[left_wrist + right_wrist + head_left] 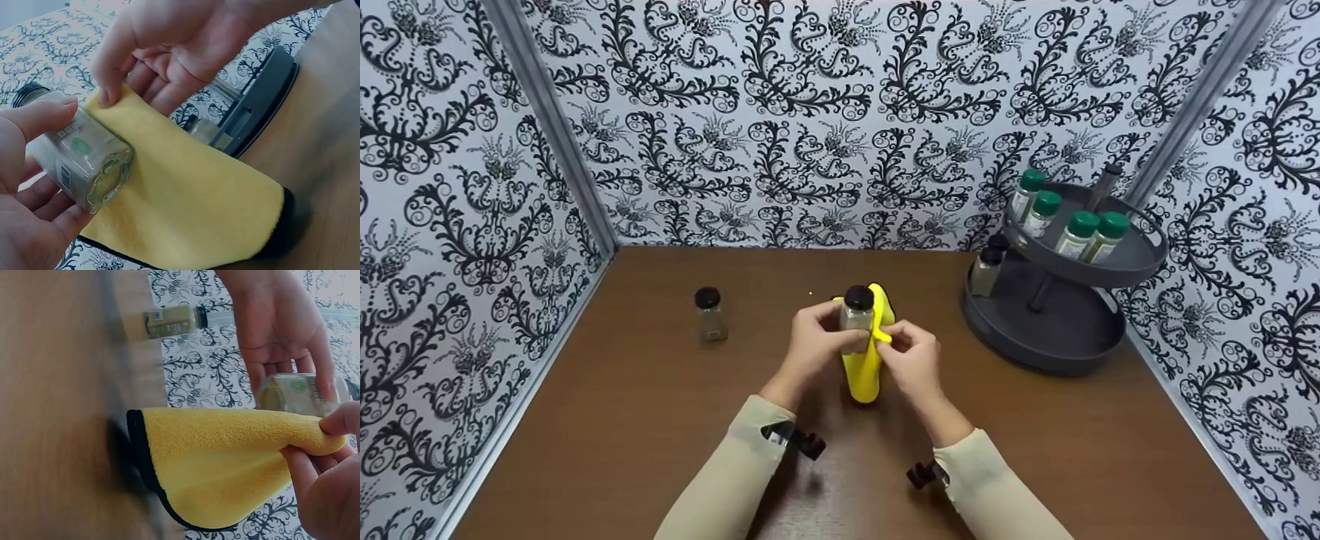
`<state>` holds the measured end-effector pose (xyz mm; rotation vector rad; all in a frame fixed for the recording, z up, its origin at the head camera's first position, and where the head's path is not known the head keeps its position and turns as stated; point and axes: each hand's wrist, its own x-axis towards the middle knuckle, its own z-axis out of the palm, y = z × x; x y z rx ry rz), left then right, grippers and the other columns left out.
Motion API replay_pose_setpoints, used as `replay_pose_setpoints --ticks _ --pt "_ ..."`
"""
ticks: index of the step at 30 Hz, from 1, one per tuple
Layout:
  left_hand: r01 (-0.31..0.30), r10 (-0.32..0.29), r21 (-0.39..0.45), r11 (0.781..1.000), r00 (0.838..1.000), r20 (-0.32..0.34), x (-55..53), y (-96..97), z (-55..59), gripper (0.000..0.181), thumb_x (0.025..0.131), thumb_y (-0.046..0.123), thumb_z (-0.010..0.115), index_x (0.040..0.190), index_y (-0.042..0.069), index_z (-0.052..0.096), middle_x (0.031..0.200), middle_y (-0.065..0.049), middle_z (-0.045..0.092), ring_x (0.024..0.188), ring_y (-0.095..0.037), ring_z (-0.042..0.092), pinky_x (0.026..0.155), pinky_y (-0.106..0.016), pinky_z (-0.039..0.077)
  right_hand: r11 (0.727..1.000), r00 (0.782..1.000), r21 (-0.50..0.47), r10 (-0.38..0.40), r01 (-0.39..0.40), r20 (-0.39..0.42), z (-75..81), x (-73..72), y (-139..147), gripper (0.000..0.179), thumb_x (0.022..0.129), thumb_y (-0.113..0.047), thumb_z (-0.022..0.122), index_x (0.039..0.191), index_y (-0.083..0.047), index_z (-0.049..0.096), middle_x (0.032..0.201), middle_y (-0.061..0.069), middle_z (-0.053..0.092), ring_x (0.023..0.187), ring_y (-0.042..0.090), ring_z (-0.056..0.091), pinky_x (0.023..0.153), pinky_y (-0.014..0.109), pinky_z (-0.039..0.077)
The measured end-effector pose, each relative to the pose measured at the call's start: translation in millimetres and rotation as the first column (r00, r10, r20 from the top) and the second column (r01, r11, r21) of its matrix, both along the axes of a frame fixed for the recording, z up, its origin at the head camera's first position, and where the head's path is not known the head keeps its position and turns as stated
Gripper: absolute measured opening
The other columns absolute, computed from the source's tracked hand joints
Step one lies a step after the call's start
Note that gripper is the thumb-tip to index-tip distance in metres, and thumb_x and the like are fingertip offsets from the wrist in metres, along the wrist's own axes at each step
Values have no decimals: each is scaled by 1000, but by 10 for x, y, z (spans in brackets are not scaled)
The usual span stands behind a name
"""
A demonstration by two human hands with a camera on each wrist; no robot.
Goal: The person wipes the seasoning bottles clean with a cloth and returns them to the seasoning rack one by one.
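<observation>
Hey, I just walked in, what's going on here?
A person's left grip holds a black-capped jar, and the right grip pinches a yellow cloth that hangs right beside it. A second jar stands on the table to the left. On the right, a two-tier rack holds four green-capped jars up top.

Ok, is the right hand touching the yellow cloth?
Touching: the right wrist view shows the right hand pinching the yellow cloth between thumb and fingers.

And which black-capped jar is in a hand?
The jar in the left hand, by the cloth; one other stands on the table, the rest on the rack.
</observation>
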<state>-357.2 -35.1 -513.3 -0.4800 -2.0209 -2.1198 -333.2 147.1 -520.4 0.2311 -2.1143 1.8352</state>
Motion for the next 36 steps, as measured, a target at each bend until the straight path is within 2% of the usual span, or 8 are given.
replay_pose_setpoints --ticks 5,9,16,21,28,32,36 --pt "-29 29 -23 999 1000 -4 -2 -30 25 46 78 9 93 122 8 80 105 -13 80 90 -20 72 80 -30 61 1000 1000 -3 13 -12 26 -60 -8 -36 11 86 4 78 96 5 77 96 21 77 80 14 70 69 19 58" --pt "-37 37 -10 999 999 -4 -3 -44 33 45 79 8 92 122 6 79 107 -14 80 92 -20 72 83 -29 61 1000 997 -8 9 -9 71 -77 -15 -78 11 86 7 76 97 7 77 96 19 77 79 11 68 69 18 56" --pt "-79 79 -2 997 997 7 4 25 10 45 80 11 93 123 8 79 109 -13 80 95 -21 72 87 -31 62 1000 992 -9 -17 19 124 -55 -30 -83 11 86 11 71 96 14 74 92 20 75 76 11 66 66 18 56" --pt "-101 101 -33 994 995 14 21 95 -21 44 83 18 92 125 13 79 112 -11 80 98 -22 73 91 -33 62 998 991 -21 -62 65 115 -20 -20 -44 11 87 8 74 97 9 77 93 19 76 77 11 66 67 18 56" --pt "-91 91 -25 996 996 10 37 129 -49 44 82 17 92 124 13 79 113 -11 80 99 -23 73 93 -38 62 996 994 -31 -75 78 82 -17 16 -15 11 86 5 76 97 6 78 95 19 78 80 12 70 71 19 58" --pt "-71 71 -48 996 997 -1 43 153 -71 43 82 16 92 124 13 79 114 -10 80 101 -22 73 94 -40 62 994 994 -52 -99 101 48 -9 4 3 9 85 6 76 93 5 79 91 17 77 77 12 70 70 19 58" --pt "-68 68 -88 994 998 1 55 187 -116 46 81 16 92 126 12 79 116 -9 79 104 -20 73 95 -37 62 985 991 -104 -134 136 29 27 -31 20 8 83 8 75 90 7 78 85 16 77 73 12 69 68 20 59"
